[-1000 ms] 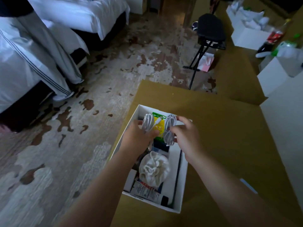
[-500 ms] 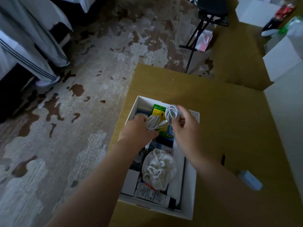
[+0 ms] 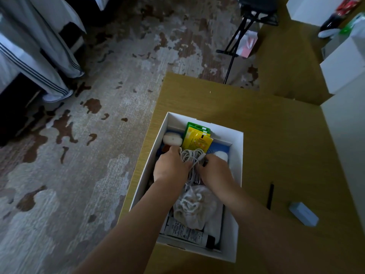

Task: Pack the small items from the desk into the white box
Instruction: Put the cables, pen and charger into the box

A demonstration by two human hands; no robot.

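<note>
The white box [image 3: 238,155] sits at the left edge of the tan desk [image 3: 276,135]. Both hands reach down inside it. My left hand [image 3: 170,167] and my right hand [image 3: 216,169] press a coiled white cable [image 3: 190,156] between them in the middle of the box. Behind the cable lie yellow and green packets [image 3: 197,138], and a white oval case [image 3: 172,139] rests at the back left. A cream drawstring pouch [image 3: 194,209] and a tube with printed text [image 3: 185,231] fill the near end.
On the desk to the right of the box lie a black pen [image 3: 270,195] and a small pale blue block [image 3: 303,213]. White boxes [image 3: 343,68] stand at the far right. A black stand [image 3: 243,30] rests on the patterned carpet; bedding hangs at the left.
Both hands have lowered the white cable from above the box down into it. The two bundles are now pressed together. The camera has tilted further down, bringing the pen and blue block into view.
</note>
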